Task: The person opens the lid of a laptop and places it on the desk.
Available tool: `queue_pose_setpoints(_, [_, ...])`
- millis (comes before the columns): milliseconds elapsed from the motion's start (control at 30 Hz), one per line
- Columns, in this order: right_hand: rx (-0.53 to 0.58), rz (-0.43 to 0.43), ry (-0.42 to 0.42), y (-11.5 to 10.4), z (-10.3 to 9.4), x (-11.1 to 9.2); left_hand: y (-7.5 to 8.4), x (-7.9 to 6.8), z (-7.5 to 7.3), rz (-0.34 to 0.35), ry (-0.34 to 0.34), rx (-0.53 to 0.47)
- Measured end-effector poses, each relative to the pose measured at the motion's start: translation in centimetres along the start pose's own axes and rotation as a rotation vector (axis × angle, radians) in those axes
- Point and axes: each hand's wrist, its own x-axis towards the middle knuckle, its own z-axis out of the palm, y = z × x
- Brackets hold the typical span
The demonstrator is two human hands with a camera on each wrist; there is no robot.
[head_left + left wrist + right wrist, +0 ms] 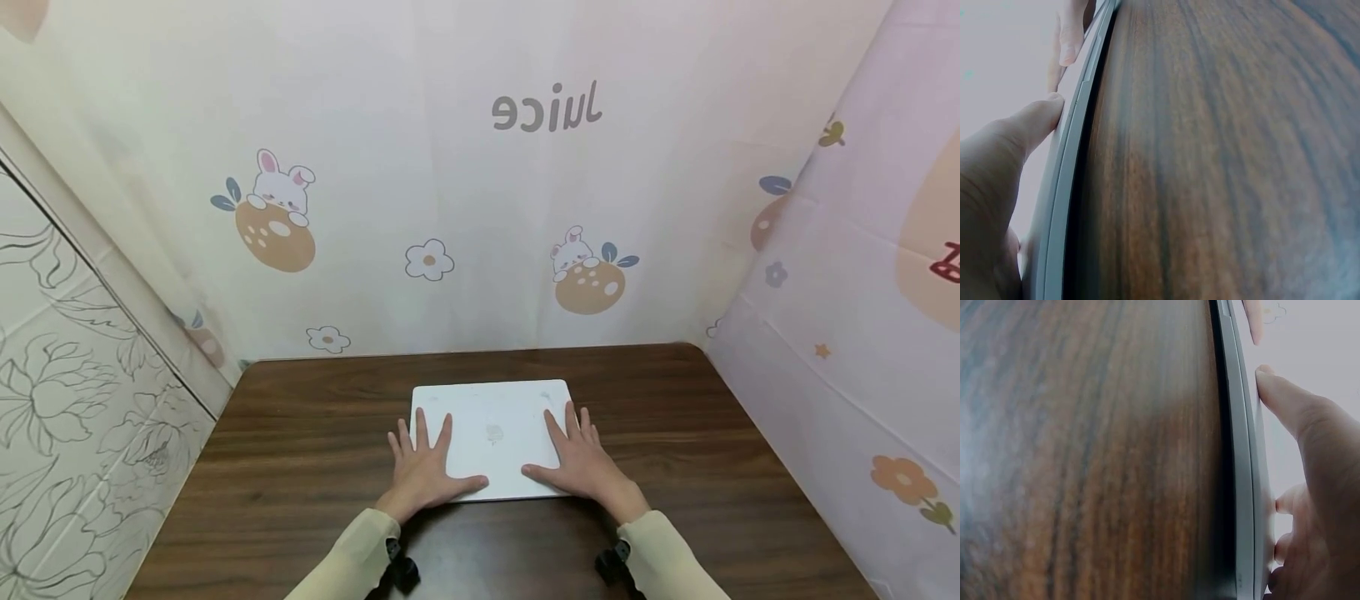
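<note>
Closed laptop (495, 450) lies flat on the bench (315, 433), left hand (424, 473) and right hand (583, 463) resting across opposite side edges, fingers (443, 437) spread apart, apparently to steady it evenly.

Far side: I see a pale cloth backdrop (465, 175) printed with rabbits on round fruits (588, 287), outlined flowers (429, 260) and the mirrored word "Juice" (547, 112). Right: a pinkish-white cloth (847, 275) bearing an orange flower (903, 481) and a small star (822, 351). Left: a white panel (82, 408) of line-drawn blossoms. Between these, a dark wood-grain table (300, 442), far corners rounded, reflects soft light at its near middle.
</note>
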Motion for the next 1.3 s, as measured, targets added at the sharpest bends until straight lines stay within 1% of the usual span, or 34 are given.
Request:
queue_pose_setpoints(67, [0.003,0.0,0.001,0.0,0.0,0.0,0.1,0.0,0.0,-0.001,0.008,-0.008])
queue_pose_setpoints(267, [0.0,0.001,0.0,0.4,-0.1,-0.1,0.3,0.0,0.1,-0.012,-0.001,-0.019])
queue_pose_setpoints(400, [0.013,-0.001,0.01,0.4,-0.3,-0.1,0.3,0.1,0.0,-0.007,0.005,-0.024])
queue_pose_setpoints(500, [0.014,0.003,0.0,0.3,-0.2,0.0,0.2,0.1,-0.2,-0.001,0.002,-0.023])
queue_pose_setpoints(767, [0.009,0.01,-0.018,-0.1,0.1,0.3,-1.1,-0.3,-1.0,0.038,-0.047,-0.03])
queue_pose_setpoints(900, [0.009,0.004,-0.013,0.0,0.2,0.5,-2.0,-0.6,-1.7,0.076,-0.044,-0.083])
queue_pose_setpoints(967, [0.011,-0.001,-0.009,0.0,0.2,0.5,-2.3,-0.8,-2.2,0.092,-0.038,-0.111])
queue_pose_setpoints(1067, [0.013,-0.006,-0.002,0.1,0.1,0.4,-3.0,-0.9,-2.7,0.104,-0.008,-0.127])
queue_pose_setpoints(1233, [0.018,-0.01,0.012,0.5,0.0,0.1,-4.2,-1.4,-3.1,0.115,0.059,-0.115])
queue_pose_setpoints(1300, [0.019,-0.012,0.013,0.6,0.1,0.1,-4.7,-1.8,-3.3,0.11,0.071,-0.108])
